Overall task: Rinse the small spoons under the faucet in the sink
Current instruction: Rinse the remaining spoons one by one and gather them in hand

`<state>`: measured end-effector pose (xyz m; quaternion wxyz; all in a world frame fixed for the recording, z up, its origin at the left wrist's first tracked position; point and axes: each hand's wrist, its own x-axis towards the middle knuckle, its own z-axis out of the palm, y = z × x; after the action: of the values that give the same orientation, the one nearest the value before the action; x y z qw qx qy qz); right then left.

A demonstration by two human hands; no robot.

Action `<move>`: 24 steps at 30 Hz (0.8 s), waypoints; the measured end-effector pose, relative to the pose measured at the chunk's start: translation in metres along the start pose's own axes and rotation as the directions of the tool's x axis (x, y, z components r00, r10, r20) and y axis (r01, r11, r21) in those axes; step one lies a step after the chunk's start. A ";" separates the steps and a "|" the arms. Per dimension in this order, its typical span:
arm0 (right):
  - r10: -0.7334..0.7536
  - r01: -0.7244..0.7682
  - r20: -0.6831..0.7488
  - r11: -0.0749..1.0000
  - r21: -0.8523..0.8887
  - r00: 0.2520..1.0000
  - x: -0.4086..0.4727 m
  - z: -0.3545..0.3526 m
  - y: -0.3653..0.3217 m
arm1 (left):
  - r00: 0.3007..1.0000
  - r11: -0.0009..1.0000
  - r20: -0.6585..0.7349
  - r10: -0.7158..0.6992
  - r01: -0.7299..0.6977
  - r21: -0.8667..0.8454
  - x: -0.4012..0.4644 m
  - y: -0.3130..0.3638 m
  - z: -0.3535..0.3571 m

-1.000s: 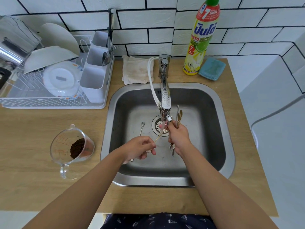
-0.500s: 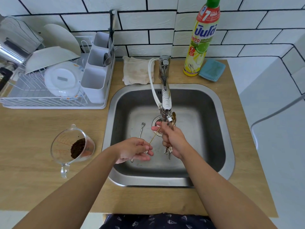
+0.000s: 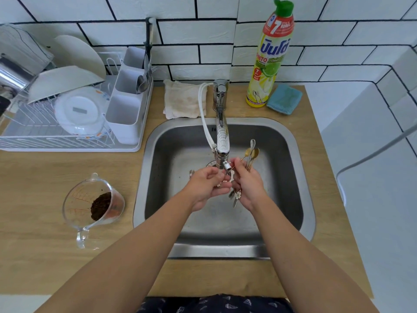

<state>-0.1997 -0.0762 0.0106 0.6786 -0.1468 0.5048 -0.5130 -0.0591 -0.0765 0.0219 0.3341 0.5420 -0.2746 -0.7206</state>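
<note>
My right hand (image 3: 247, 185) grips a bunch of small spoons (image 3: 251, 153), gold and silver bowls sticking up, decorated handle ends hanging below the palm. My left hand (image 3: 206, 185) is closed just left of it, fingers pinching a thin spoon that is mostly hidden between the hands. Both hands sit right under the chrome faucet (image 3: 222, 136) spout, over the steel sink (image 3: 162, 141). One more small spoon (image 3: 191, 173) lies on the sink floor, partly hidden behind my left hand. I cannot tell if water is running.
A glass measuring jug (image 3: 94, 206) with dark grounds stands on the wooden counter at the left. A dish rack (image 3: 67, 114) with plates and a cutlery caddy sits back left. A cloth (image 3: 182, 100), dish soap bottle (image 3: 269, 55) and blue sponge (image 3: 284, 99) line the wall.
My left hand has moved up and right to meet my right hand under the spout. The right hand's spoon bunch tipped slightly right.
</note>
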 end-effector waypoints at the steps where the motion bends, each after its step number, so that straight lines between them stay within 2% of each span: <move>1: -0.001 0.001 -0.013 1.000 0.002 1.000 -0.001 0.001 0.002 | 1.000 1.000 -0.019 0.003 -0.003 0.003 -0.001 0.000 0.001; 4: 0.022 -0.023 -0.073 1.000 -0.014 0.997 0.001 0.005 0.009 | 0.996 0.992 -0.081 0.024 -0.013 0.128 -0.006 -0.005 0.007; 6: 0.022 -0.025 -0.108 0.999 -0.026 0.994 0.002 0.005 0.014 | 0.993 0.949 -0.111 0.050 -0.012 0.316 -0.008 -0.013 0.010; 8: 0.004 -0.006 -0.126 1.000 -0.017 0.992 0.003 0.006 0.017 | 0.988 0.866 -0.125 0.086 -0.012 0.499 -0.010 -0.021 0.008; 11: 0.004 0.007 -0.120 0.996 0.093 0.993 0.007 0.002 0.015 | 0.988 0.741 -0.119 0.103 0.004 0.672 -0.010 -0.030 -0.008; 12: 0.016 0.001 -0.113 0.989 0.147 0.993 0.008 0.000 0.013 | 0.983 0.685 -0.140 0.116 0.023 0.728 -0.008 -0.032 -0.018; 14: 0.042 -0.018 -0.097 0.972 0.236 0.994 0.010 -0.006 0.011 | 0.963 0.512 -0.185 0.195 0.061 0.857 0.000 -0.037 -0.042; 16: 0.057 -0.034 -0.073 0.959 0.282 0.996 0.010 -0.009 0.010 | 0.948 0.378 -0.217 0.233 0.117 0.918 0.010 -0.043 -0.068; 20: 0.128 -0.103 -0.045 0.924 0.367 0.991 0.012 -0.013 0.013 | 0.951 0.205 -0.251 0.180 0.214 0.955 0.019 -0.059 -0.097; 22: 0.169 -0.146 -0.020 0.898 0.416 0.985 0.011 -0.014 0.014 | 0.948 0.158 -0.261 0.185 0.233 0.960 0.020 -0.066 -0.099; 24: 0.193 -0.170 -0.012 0.891 0.422 0.981 0.011 -0.014 0.016 | 0.942 0.154 -0.280 0.186 0.253 0.955 0.022 -0.068 -0.097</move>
<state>-0.2030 -0.0742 -0.0132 0.7254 0.0637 0.4126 -0.5472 0.0180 -0.0542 -0.0678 -0.0746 0.7465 -0.6030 -0.2713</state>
